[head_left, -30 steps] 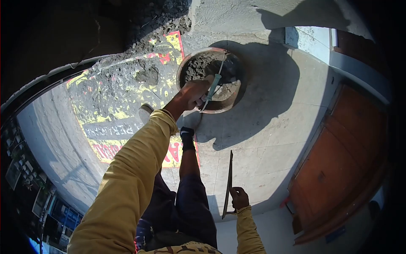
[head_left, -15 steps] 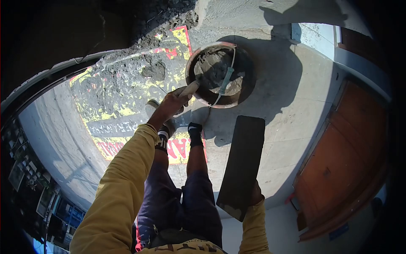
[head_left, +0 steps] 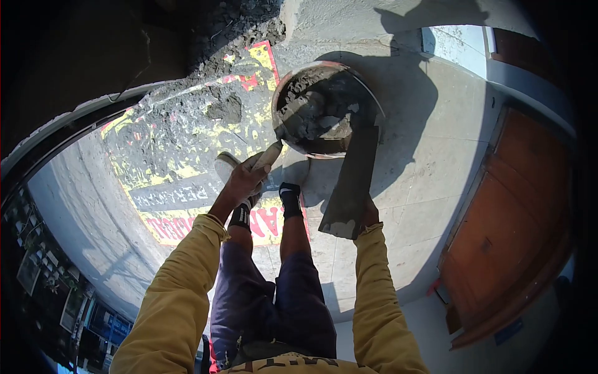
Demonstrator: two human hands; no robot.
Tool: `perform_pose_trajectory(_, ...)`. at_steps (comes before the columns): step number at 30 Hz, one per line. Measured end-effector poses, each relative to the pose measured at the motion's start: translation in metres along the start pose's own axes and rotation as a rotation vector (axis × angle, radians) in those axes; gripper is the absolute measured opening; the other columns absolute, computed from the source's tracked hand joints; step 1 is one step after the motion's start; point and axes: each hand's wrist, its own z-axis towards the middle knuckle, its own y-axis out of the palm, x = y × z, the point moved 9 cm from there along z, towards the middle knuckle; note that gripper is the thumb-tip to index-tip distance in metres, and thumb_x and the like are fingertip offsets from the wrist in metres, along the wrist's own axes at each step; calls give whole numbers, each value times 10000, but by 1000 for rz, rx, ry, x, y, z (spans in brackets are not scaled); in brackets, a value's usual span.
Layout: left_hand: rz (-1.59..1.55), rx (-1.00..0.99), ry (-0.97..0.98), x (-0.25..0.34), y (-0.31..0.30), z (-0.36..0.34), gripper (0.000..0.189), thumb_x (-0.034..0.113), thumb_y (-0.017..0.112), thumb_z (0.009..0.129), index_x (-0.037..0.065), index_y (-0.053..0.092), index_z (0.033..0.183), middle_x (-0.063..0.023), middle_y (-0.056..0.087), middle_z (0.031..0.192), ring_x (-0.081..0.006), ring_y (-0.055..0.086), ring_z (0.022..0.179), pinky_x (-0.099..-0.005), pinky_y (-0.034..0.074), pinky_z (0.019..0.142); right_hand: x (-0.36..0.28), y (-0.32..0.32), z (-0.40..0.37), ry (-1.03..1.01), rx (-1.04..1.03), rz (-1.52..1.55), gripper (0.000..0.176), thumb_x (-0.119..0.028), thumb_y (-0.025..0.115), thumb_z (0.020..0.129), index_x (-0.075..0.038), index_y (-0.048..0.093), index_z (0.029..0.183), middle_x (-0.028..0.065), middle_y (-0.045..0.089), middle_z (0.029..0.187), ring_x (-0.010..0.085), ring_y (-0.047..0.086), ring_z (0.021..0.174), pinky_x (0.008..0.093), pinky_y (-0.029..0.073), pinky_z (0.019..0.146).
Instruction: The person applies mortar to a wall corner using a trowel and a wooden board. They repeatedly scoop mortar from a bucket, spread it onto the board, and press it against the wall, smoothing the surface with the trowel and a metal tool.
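My left hand (head_left: 244, 181) is closed around the pale handle (head_left: 268, 156) of a tool whose working end I cannot make out. The handle points up toward the near left rim of a round bucket (head_left: 327, 147). Inside the bucket is wet grey mortar (head_left: 311, 115). My right hand (head_left: 370, 213), mostly hidden behind a long dark grey board (head_left: 355, 181), grips it near its lower end. The board's narrow upper end overlaps the bucket's near right side, and some grey material shows on its lower end.
A mortar-smeared yellow and red printed sheet (head_left: 187, 149) lies left of the bucket, with grey rubble (head_left: 249, 34) beyond it. My feet are just below the bucket. A brown wooden door or panel (head_left: 498, 224) is at the right, and a pale wall stands at the upper right.
The board has moved up to the bucket and looks more tilted away. My left hand has dropped slightly toward me. The bucket's handle has swung from across the opening to the right side.
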Motion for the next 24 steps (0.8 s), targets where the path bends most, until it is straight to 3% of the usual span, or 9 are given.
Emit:
perform_pose_trajectory(2, 36, -2, 26, 6, 7, -10, 503, 242, 638, 922, 43, 467, 1351, 32, 538, 766, -19, 406, 515, -197, 321, 439, 34, 3, -1, 262, -16, 618, 368, -219, 487, 984, -17, 492, 1291, 132, 614, 1157, 242, 624, 1013, 355, 519, 876)
perform_pose_trajectory(3, 58, -5, 38, 11, 11, -16, 535, 250, 637, 927, 40, 439, 1377, 21, 553, 790, -22, 404, 514, -197, 329, 440, 27, 28, 8, 64, -313, 725, 372, -216, 486, 982, -18, 488, 1297, 131, 608, 1173, 242, 622, 1018, 357, 519, 880)
perform_pose_trajectory(5, 135, 4, 25, 20, 19, -33, 553, 203, 639, 922, 32, 412, 1397, -5, 582, 884, -42, 487, 616, -208, 410, 527, 29, 53, -3, 38, -343, 842, 372, -217, 486, 982, -18, 488, 1297, 131, 608, 1172, 242, 622, 1017, 358, 519, 879)
perform_pose_trajectory(6, 175, 8, 22, 21, 23, -40, 564, 179, 639, 920, 28, 398, 1407, -18, 597, 931, -51, 529, 666, -213, 451, 571, 33, 60, -8, 61, -268, 845, 372, -217, 485, 982, -19, 489, 1297, 131, 608, 1172, 243, 622, 1017, 359, 519, 879)
perform_pose_trajectory(9, 370, -8, 478, 47, 45, -71, 525, 93, 632, 897, 24, 439, 1379, -38, 601, 1033, -151, 601, 877, -290, 502, 751, 30, 79, -27, 149, 25, 705, 372, -219, 485, 982, -19, 489, 1296, 131, 608, 1172, 243, 622, 1017, 360, 519, 878)
perform_pose_trajectory(10, 282, -54, 445, 36, 43, -74, 535, 56, 662, 856, 37, 462, 1352, -96, 580, 1187, -204, 574, 1067, -327, 476, 888, 21, 88, -36, 171, 93, 648, 372, -219, 485, 982, -20, 489, 1296, 131, 608, 1171, 244, 622, 1017, 360, 519, 878)
perform_pose_trajectory(16, 878, -150, 510, 58, 67, -40, 464, 8, 705, 771, 42, 523, 1197, -108, 620, 1099, -206, 622, 999, -310, 489, 860, -24, 119, 8, 164, 211, 509, 372, -222, 484, 982, -21, 490, 1295, 130, 608, 1170, 245, 622, 1016, 363, 520, 877)
perform_pose_trajectory(19, 900, -223, 671, 73, 76, -19, 458, 53, 730, 737, 87, 536, 1150, -123, 614, 988, -332, 625, 917, -373, 505, 790, -32, 121, 33, 148, 212, 518, 372, -224, 483, 982, -22, 490, 1295, 130, 608, 1170, 246, 622, 1015, 364, 520, 876)
perform_pose_trajectory(24, 1053, -245, 830, 97, 84, -5, 418, 34, 722, 700, 102, 541, 1071, -110, 570, 893, -331, 599, 834, -385, 496, 724, -22, 105, 24, 144, 216, 577, 372, -226, 482, 982, -24, 491, 1294, 130, 608, 1169, 247, 622, 1014, 367, 520, 875)
